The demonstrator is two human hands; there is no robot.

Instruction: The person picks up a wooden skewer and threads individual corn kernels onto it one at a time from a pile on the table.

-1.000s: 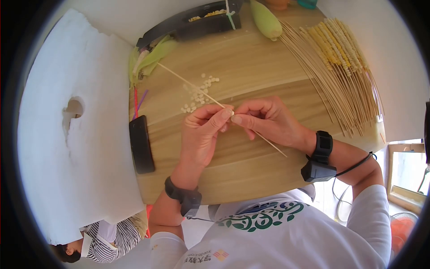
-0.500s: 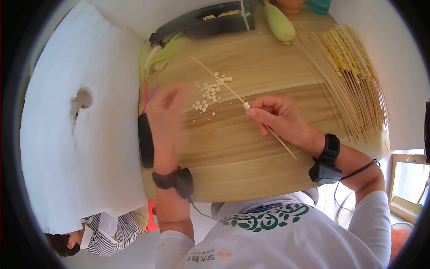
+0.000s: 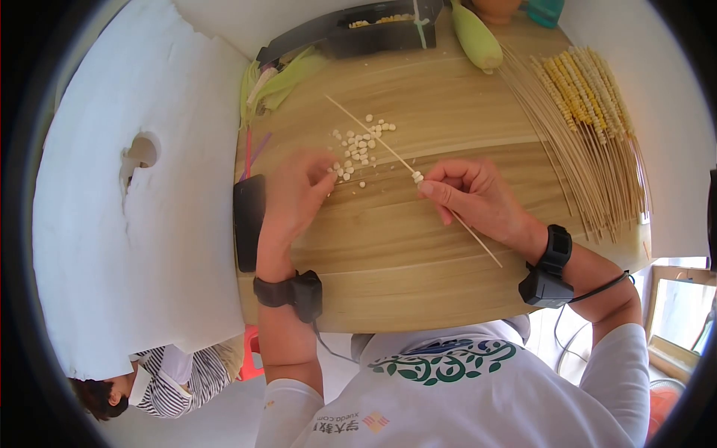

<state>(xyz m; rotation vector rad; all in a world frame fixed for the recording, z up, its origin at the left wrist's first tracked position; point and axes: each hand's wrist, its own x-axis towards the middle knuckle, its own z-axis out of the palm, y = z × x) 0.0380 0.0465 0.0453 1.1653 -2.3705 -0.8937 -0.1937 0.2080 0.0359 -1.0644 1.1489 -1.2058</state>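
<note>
My right hand pinches a thin wooden skewer between thumb and forefinger. A few pale corn kernels are threaded on the skewer just beside the fingertips. The skewer slants from upper left to lower right over the table. My left hand is low at the left edge of a loose pile of corn kernels, thumb and forefinger apart around the nearest ones. Slight blur hides whether its fingertips touch a kernel.
Several corn-loaded skewers lie at the right beside bare skewers. A corn cob, husks and a black container line the far side. A dark phone-like object lies left. A person in stripes is beyond the white partition.
My left hand has moved right and slightly down to the kernel pile. My right hand still holds the skewer in nearly the same place; the view has shifted slightly.
</note>
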